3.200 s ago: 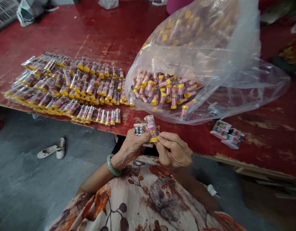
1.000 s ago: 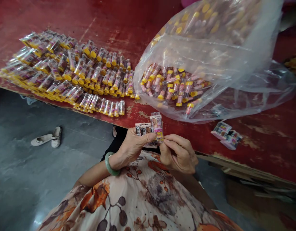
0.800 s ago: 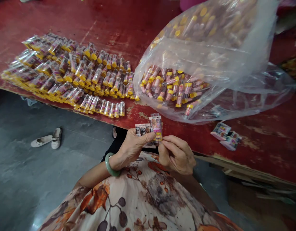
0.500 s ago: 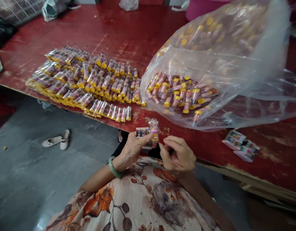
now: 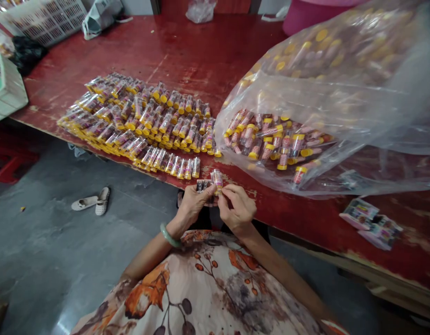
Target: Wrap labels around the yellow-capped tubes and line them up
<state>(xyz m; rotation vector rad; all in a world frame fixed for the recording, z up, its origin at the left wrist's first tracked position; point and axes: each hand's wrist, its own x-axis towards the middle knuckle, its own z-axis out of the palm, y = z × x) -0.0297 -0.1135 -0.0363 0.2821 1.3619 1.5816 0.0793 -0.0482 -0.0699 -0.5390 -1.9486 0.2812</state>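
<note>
Above my lap, my left hand (image 5: 191, 204) is closed on a small clear tube (image 5: 217, 177) with a printed label and a yellow end. The same hand also grips a stack of small printed labels (image 5: 202, 186), partly hidden behind the fingers. My right hand (image 5: 238, 204) is closed, thumb and fingertips pinching at the tube's lower end. Just beyond, on the red table, labelled tubes (image 5: 159, 118) with yellow caps lie in stacked rows. To the right, a big clear plastic bag (image 5: 298, 93) lies open, holding many yellow-capped tubes with pinkish contents (image 5: 271, 139).
More printed labels (image 5: 370, 223) lie on the red table (image 5: 187, 51) at the right. A white basket (image 5: 50, 18) and a pale crate (image 5: 7, 88) stand at the left, a pink tub (image 5: 305, 14) at the back. Slippers (image 5: 92, 202) are on the grey floor.
My right hand has moved left and now touches the tube's lower end, where before it was apart from it. The view has shifted somewhat to the left.
</note>
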